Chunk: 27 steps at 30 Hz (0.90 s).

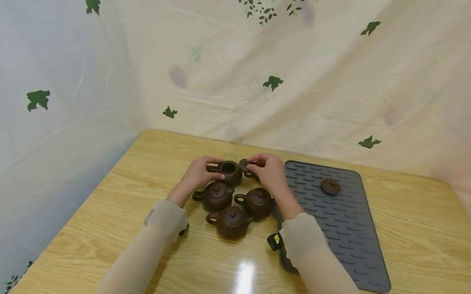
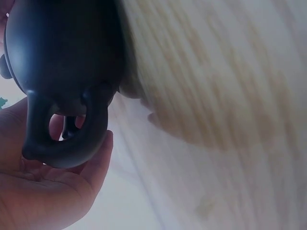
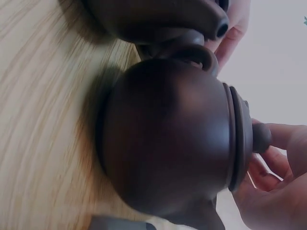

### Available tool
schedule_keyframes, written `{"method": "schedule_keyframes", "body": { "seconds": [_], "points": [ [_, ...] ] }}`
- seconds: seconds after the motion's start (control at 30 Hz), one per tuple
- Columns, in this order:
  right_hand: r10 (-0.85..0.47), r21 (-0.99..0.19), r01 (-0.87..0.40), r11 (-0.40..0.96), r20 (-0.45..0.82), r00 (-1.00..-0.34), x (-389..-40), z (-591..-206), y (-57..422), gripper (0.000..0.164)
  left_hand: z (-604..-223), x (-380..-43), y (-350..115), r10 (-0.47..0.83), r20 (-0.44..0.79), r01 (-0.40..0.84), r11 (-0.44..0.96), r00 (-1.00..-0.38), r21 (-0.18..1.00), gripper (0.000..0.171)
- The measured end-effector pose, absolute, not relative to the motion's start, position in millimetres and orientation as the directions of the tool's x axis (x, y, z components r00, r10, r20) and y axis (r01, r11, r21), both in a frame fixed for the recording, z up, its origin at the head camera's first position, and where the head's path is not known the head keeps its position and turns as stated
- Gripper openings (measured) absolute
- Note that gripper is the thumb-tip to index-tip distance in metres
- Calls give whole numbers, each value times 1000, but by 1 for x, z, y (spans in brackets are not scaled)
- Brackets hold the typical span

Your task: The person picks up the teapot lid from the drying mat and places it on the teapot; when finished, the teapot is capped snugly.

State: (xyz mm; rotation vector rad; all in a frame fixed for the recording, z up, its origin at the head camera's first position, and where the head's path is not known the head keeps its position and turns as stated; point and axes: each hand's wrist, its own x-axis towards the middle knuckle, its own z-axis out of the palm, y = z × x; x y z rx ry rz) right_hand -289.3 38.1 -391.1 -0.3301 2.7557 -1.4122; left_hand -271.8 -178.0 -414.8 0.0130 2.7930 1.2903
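Observation:
A lidless dark brown teapot (image 1: 232,178) stands at the back of a group of teapots. My left hand (image 1: 199,172) holds it from its handle side, thumb near and fingers on the far side. Just to its right, my right hand (image 1: 269,170) pinches what looks like a dark teapot lid (image 1: 244,164), partly hidden by the fingers. Nearer stand lidded teapots: one at left (image 1: 217,197), one at right (image 1: 258,204) and one in front (image 1: 232,224). In the left wrist view, a teapot (image 2: 62,48) covers part of the left hand; another teapot (image 3: 168,129) hides some right fingers in the right wrist view.
A grey ridged mat (image 1: 338,236) lies to the right on the wooden table (image 1: 112,230). A loose teapot lid (image 1: 331,186) rests near its far end. Printed cloth (image 1: 227,68) hangs behind the table's back edge.

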Motion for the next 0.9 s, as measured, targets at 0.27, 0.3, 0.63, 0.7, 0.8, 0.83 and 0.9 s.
{"method": "schedule_keyframes", "body": {
  "seconds": [0.27,0.3,0.63,0.7,0.8,0.83,0.9],
  "points": [
    [-224,-822,-154,548,33,-974,-292,-392,23,20,-415,-272,-178,30,-64,-30,636,-998,771,49],
    [-226,-822,-152,548,29,-974,-291,-393,21,19,-415,-272,-178,31,-64,-30,635,-997,772,48],
    [-246,-823,-150,548,12,-969,-294,-396,5,18,-415,-273,-179,26,-64,-31,651,-998,758,47],
    [-250,-822,-146,551,5,-968,-295,-396,3,18,-415,-273,-179,27,-65,-31,652,-998,758,47],
    [-253,-817,-141,560,-7,-967,-296,-395,1,19,-415,-273,-179,25,-70,-37,650,-997,759,48],
    [-254,-813,-141,565,-9,-967,-297,-395,0,18,-414,-273,-179,24,-70,-37,652,-997,757,48],
    [-256,-806,-141,575,-14,-966,-298,-395,-1,18,-414,-272,-178,22,-74,-42,653,-997,756,49]
  ]
}}
